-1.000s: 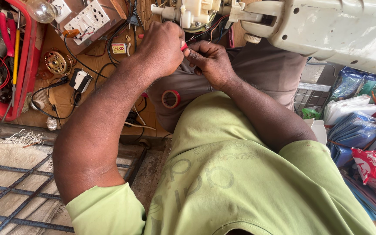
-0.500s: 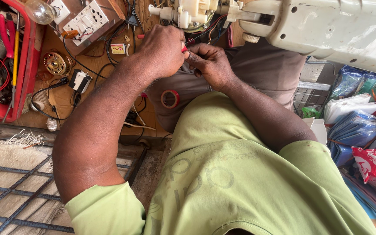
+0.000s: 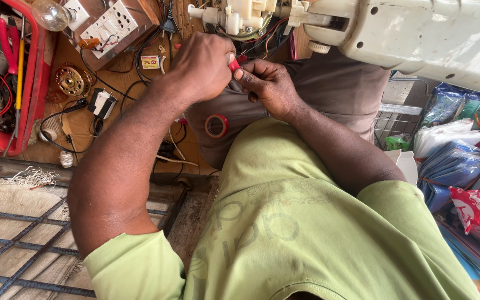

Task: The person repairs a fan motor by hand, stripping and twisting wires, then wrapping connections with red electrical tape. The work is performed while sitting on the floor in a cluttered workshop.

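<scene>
My left hand [image 3: 201,65] and my right hand [image 3: 269,84] meet over my lap, just below a white motor assembly [image 3: 234,16] with loose wires. Both pinch a small red piece [image 3: 233,65] between their fingertips; what it is wrapped on is hidden by the fingers. A roll of red tape [image 3: 216,126] lies on my grey trousers under the hands. A large off-white appliance housing [image 3: 418,39] stretches to the right of the motor.
A red tool tray [image 3: 31,83] with pliers and screwdrivers sits at the left. A wooden board carries a white socket panel [image 3: 109,25], a bulb [image 3: 51,14], a copper coil [image 3: 70,81] and black cables. Plastic packets [image 3: 462,161] are piled at the right. A metal grille [image 3: 6,244] lies at the lower left.
Both hands have stayed together on the small red piece, shifting only slightly. Nothing else has moved.
</scene>
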